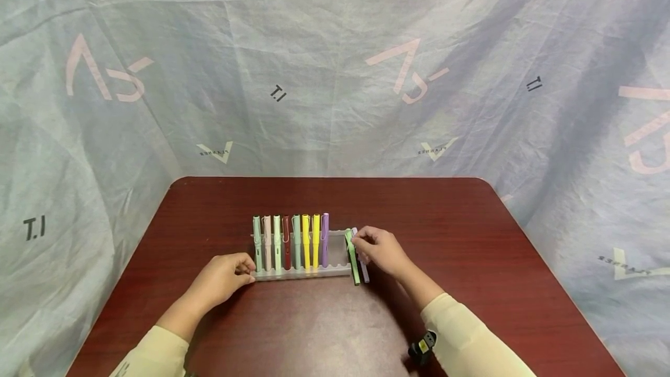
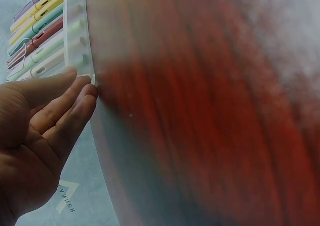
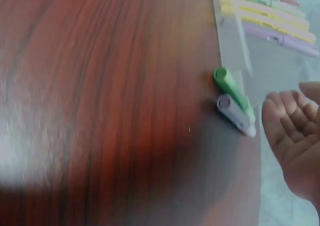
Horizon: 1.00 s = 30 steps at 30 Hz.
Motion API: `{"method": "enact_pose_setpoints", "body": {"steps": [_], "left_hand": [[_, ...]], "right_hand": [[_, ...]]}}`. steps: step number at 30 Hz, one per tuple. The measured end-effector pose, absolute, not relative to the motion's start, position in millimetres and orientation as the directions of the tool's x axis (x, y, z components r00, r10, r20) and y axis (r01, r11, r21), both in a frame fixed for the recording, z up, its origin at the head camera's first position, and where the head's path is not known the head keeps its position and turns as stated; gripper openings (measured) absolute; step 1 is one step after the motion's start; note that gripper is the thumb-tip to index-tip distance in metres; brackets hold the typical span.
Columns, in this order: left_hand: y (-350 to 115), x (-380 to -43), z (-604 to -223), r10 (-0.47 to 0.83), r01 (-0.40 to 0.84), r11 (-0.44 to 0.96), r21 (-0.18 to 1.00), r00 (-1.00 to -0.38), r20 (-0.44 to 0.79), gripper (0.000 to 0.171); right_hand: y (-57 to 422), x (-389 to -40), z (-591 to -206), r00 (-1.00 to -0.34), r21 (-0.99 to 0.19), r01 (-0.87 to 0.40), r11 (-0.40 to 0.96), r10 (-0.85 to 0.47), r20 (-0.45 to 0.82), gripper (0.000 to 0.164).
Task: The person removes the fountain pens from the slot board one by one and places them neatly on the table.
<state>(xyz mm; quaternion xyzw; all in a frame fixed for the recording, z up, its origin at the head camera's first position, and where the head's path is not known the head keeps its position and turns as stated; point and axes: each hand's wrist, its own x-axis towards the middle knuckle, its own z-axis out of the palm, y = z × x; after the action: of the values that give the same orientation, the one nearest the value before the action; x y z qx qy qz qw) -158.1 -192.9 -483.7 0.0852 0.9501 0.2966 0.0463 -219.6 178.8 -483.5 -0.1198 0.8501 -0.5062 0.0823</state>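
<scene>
My left hand [image 1: 222, 278] pinches the near left corner of a clear plastic pen rack [image 1: 335, 273] between thumb and fingers. The left wrist view shows its thumb [image 2: 57, 83] on that corner. Upright in the rack, leaning back, stand several pens: green, pink, dark red and teal ones, two yellow pens [image 1: 306, 246] and a purple pen [image 1: 325, 243]. At the rack's right end lie a green pen [image 1: 353, 260] and a lavender pen [image 3: 232, 111], side by side. My right hand [image 1: 383, 249] hovers over them, fingers loosely bent; the right wrist view shows nothing between them.
The rack's right section, beside the purple pen, holds no pens. All of it rests on a dark red wooden table [image 1: 445, 208]. A small black device [image 1: 421, 348] sits by the right sleeve. Grey printed cloth [image 1: 324, 45] hangs behind and at both sides.
</scene>
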Motion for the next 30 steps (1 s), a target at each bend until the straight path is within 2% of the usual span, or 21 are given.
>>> {"method": "enact_pose_setpoints", "body": {"steps": [5,9,19,30], "left_hand": [[-192.4,-157.0,-484.6,0.184,0.125,0.81,0.573,-0.982,-0.047,0.013],[-191.7,-155.9,-486.2,0.18,0.118,0.812,0.572,-0.982,-0.053,0.012],[-191.4,-155.2,-488.0,0.181,0.123,0.813,0.57,-0.983,-0.045,0.013],[-192.6,-157.3,-485.4,0.183,0.147,0.805,0.575,-0.983,-0.006,0.014]], "right_hand": [[164.5,-215.4,-483.4,-0.906,-0.917,-0.13,0.378,-0.42,-0.045,0.036],[154.3,-213.9,-487.7,-0.882,-0.945,-0.082,0.317,-0.464,-0.079,0.042],[135.7,-214.0,-497.3,-0.888,-0.986,0.045,0.162,-0.445,-0.114,0.041],[126.7,-221.3,-501.7,-0.899,-0.979,0.035,0.203,-0.421,-0.12,0.035]]}}
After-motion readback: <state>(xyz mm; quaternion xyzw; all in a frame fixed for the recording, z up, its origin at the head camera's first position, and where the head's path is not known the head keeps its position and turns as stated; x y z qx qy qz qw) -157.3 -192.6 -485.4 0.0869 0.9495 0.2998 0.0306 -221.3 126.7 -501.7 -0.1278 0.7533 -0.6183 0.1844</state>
